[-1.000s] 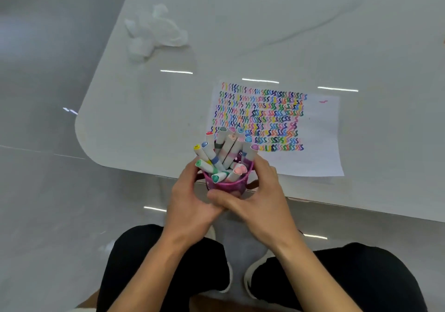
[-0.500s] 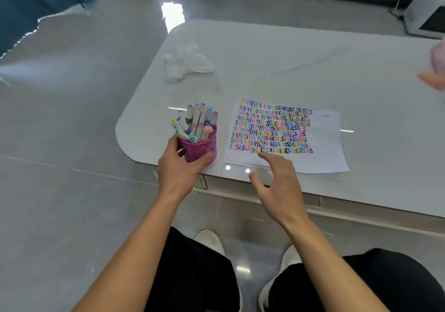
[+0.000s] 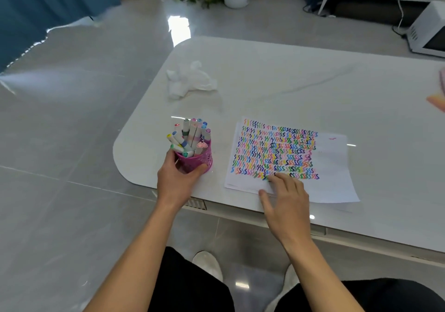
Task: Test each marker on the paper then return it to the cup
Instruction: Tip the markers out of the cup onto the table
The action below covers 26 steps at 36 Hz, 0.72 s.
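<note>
A: Markers [image 3: 190,134] stand capped in the pink cup [image 3: 196,161], near the left edge of the white surface [image 3: 277,83]. Left hand [image 3: 177,179] is wrapped around the cup's near side, thumb on 1 side and fingers on the other. Cup sits upright on the surface.

B: Paper [image 3: 334,167]?

A: Just right of the cup, apart from it. Rows of coloured squiggles fill most of the sheet; a blank strip remains along the near edge and the right margin. Right hand [image 3: 286,198] lies flat and empty, fingers spread, tips on the near edge of the sheet.

B: Step in hand, judged?

A: Setup: cup steadied, sheet pinned, no marker drawn. To do it well, keep the left hand bracing the cup so that pulling 1 marker does not tip the crowded bundle. Take an outer marker, make the test stroke in the blank strip, recap firmly, and drop it back.

B: Other items?

A: Crumpled tissue [image 3: 190,81] farther back, well apart.
</note>
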Each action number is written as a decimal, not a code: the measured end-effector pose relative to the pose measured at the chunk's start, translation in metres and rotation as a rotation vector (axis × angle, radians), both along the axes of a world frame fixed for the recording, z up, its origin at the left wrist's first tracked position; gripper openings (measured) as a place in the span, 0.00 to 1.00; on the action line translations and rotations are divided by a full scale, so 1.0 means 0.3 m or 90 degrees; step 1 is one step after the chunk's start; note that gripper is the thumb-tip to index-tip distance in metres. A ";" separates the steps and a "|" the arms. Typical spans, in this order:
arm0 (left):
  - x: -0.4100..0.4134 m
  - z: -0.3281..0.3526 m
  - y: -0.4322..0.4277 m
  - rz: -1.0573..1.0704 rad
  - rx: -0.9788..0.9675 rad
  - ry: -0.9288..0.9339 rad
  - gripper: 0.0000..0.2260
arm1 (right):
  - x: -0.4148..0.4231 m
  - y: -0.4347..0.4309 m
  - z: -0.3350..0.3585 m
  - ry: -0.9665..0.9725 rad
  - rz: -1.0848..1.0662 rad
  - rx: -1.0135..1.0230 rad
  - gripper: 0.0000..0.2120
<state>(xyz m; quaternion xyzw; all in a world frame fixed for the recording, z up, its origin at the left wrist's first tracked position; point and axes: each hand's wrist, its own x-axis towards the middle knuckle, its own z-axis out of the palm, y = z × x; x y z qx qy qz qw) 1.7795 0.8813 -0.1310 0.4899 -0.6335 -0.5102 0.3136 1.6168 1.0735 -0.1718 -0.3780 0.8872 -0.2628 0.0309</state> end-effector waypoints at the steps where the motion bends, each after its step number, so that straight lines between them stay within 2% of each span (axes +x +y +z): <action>1: -0.003 -0.004 0.000 -0.002 -0.002 0.001 0.25 | -0.006 0.008 -0.006 0.001 -0.001 0.002 0.21; 14: -0.034 -0.016 0.032 -0.019 -0.025 -0.006 0.26 | -0.065 0.091 -0.025 0.030 -0.040 -0.013 0.20; 26: -0.082 -0.014 0.062 -0.048 -0.037 -0.021 0.25 | -0.107 0.160 -0.029 0.002 -0.084 -0.043 0.20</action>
